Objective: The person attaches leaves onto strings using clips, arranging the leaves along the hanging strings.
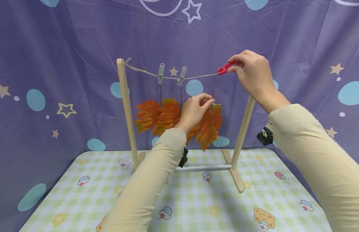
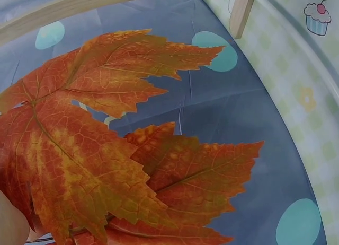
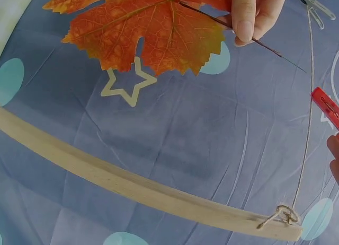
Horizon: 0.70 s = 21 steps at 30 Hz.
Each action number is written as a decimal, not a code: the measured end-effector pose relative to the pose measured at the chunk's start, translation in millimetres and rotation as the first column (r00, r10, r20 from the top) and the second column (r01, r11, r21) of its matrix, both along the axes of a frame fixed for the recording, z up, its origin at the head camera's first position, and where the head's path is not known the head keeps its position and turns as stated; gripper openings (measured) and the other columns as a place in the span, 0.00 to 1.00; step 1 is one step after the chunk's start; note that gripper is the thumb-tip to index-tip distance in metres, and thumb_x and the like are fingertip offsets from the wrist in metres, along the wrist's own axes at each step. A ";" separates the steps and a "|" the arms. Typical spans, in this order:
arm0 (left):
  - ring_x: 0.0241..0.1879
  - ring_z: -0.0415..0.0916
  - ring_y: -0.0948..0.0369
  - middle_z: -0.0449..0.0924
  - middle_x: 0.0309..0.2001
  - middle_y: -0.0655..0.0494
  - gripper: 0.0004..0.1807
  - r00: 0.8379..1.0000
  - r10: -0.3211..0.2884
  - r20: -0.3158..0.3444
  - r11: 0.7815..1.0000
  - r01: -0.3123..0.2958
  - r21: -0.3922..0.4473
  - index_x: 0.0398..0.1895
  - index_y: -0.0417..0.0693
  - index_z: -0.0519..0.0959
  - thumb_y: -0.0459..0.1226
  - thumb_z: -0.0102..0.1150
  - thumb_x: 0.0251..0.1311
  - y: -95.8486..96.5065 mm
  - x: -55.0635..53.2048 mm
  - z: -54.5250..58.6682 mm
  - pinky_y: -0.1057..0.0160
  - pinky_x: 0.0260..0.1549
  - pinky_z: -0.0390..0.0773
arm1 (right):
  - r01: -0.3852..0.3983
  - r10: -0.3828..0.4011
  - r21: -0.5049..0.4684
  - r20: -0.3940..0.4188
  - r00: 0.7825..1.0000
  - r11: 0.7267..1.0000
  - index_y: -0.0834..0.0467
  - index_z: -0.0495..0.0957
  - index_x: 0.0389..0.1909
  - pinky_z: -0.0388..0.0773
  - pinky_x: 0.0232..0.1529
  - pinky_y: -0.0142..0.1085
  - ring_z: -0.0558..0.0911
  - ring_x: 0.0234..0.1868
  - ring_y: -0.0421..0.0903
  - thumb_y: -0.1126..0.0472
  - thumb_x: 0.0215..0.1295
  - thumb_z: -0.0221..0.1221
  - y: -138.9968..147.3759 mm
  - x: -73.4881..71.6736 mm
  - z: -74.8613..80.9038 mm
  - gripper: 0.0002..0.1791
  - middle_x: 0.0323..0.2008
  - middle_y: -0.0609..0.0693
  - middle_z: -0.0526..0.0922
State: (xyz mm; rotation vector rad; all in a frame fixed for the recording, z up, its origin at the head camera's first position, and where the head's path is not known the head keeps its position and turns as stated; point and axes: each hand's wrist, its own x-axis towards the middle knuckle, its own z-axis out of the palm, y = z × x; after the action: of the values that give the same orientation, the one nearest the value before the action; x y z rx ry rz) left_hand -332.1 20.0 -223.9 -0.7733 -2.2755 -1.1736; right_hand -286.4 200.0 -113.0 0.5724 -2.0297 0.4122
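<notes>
My left hand (image 1: 194, 109) pinches the thin brown stem (image 3: 267, 49) of an orange artificial maple leaf (image 1: 209, 129), which hangs below the fingers. The stem's tip points up, a little below the twine (image 1: 199, 76). In my right hand (image 1: 255, 72), thumb and fingers pinch a red clothespin (image 1: 225, 68), its nose right at the twine. To the left, two clear clothespins (image 1: 160, 74) sit on the line, with orange-yellow leaves (image 1: 147, 112) hanging by their stems below them. Large overlapping leaves (image 2: 79, 160) fill much of the left wrist view.
The twine is strung between two wooden posts (image 1: 127, 112), knotted at the tops. A white rod (image 1: 208, 167) joins the posts low down, and wooden feet (image 1: 237, 180) stand on the checked tablecloth (image 1: 191, 199). A purple patterned curtain (image 1: 89, 96) hangs behind.
</notes>
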 end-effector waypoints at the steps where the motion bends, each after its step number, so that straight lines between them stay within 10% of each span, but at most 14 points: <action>1: 0.43 0.80 0.63 0.86 0.41 0.64 0.13 1.000 0.004 0.006 1.000 -0.004 -0.002 0.48 0.54 0.85 0.48 0.58 0.70 -0.2 0.4 0.8 0.64 0.43 0.77 | 0.006 -0.006 0.007 0.014 1.000 1.000 0.65 0.86 0.43 0.73 0.41 0.48 0.80 0.36 0.55 0.66 0.60 0.69 -1.2 -1.0 0.9 0.11 0.37 0.60 0.84; 13: 0.41 0.79 0.65 0.85 0.41 0.64 0.12 0.999 0.010 0.039 0.999 -0.009 -0.036 0.49 0.54 0.84 0.47 0.58 0.70 0.7 -0.3 -1.4 0.64 0.40 0.77 | 0.107 -0.122 0.098 0.165 0.979 0.989 0.59 0.87 0.44 0.58 0.43 0.56 0.81 0.37 0.57 0.59 0.61 0.68 -5.6 -3.1 -2.2 0.12 0.38 0.56 0.85; 21: 0.37 0.78 0.66 0.85 0.38 0.66 0.11 0.998 0.005 0.064 0.999 -0.002 -0.045 0.48 0.55 0.84 0.46 0.58 0.70 1.5 -0.6 -7.5 0.65 0.34 0.76 | 0.027 -0.056 0.135 0.219 0.974 0.991 0.66 0.85 0.42 0.71 0.39 0.49 0.80 0.36 0.58 0.65 0.63 0.67 -4.0 -5.0 -10.4 0.10 0.37 0.61 0.84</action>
State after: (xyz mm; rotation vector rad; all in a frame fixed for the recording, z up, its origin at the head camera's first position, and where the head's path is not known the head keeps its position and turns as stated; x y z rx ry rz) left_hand -332.6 21.5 -231.3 -0.7579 -2.3626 -1.1647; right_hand -291.4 196.0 -123.4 0.5839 -2.2923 0.3315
